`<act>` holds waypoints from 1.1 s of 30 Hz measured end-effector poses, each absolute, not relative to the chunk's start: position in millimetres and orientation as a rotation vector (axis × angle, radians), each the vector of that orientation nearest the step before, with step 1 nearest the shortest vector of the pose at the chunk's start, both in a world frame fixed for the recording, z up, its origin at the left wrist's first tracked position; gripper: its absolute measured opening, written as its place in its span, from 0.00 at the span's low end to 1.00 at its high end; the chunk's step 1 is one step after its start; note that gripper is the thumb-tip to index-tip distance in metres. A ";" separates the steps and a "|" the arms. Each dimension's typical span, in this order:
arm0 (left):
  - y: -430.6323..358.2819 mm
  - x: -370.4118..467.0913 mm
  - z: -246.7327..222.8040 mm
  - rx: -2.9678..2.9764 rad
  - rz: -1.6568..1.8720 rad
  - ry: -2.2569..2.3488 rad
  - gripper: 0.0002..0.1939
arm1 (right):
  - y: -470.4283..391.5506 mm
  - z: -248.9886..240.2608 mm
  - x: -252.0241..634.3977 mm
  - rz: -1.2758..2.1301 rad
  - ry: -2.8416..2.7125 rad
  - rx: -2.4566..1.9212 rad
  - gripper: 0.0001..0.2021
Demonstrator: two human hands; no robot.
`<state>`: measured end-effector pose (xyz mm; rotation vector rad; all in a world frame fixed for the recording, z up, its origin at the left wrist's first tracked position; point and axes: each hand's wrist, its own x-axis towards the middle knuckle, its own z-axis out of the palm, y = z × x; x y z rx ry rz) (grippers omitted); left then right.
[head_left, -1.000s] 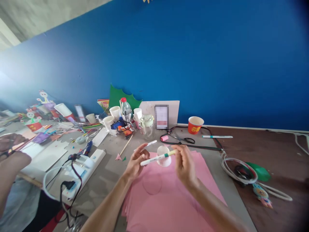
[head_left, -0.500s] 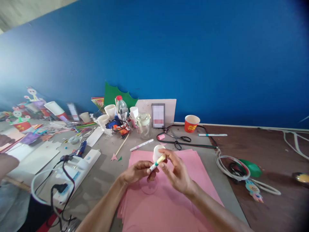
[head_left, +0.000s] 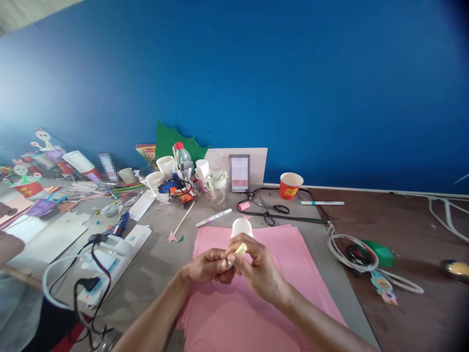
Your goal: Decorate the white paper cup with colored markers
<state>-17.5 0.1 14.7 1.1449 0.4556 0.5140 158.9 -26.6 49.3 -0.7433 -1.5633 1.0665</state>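
Note:
Above the stack of pink paper (head_left: 234,318), my two hands meet around a white marker with a pale yellow piece (head_left: 241,249) at its upper end. My left hand (head_left: 208,266) is closed on the marker's lower part, most of which the fingers hide. Thumb and fingers of my right hand (head_left: 254,266) close on the marker just below the yellow piece. Whether that piece is wrapped round the marker or stuck on it, I cannot tell. A white paper cup (head_left: 242,226) stands just behind my hands on the pink paper.
Behind lie a white marker (head_left: 214,217), scissors (head_left: 276,209), a pink roll (head_left: 243,206) and a red paper cup (head_left: 291,186). A power strip (head_left: 120,264) with cables is at left, beside another person's arm (head_left: 10,249). A glass jar (head_left: 219,190) stands near the wall.
My right hand has moved left and closed on the marker below the yellow piece, where its fingers were looser before. The hands are now closer together.

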 end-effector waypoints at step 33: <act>12.9 -21.2 6.4 0.818 0.869 0.460 0.13 | 56.3 -32.5 248.3 0.264 -1.592 -1.621 0.14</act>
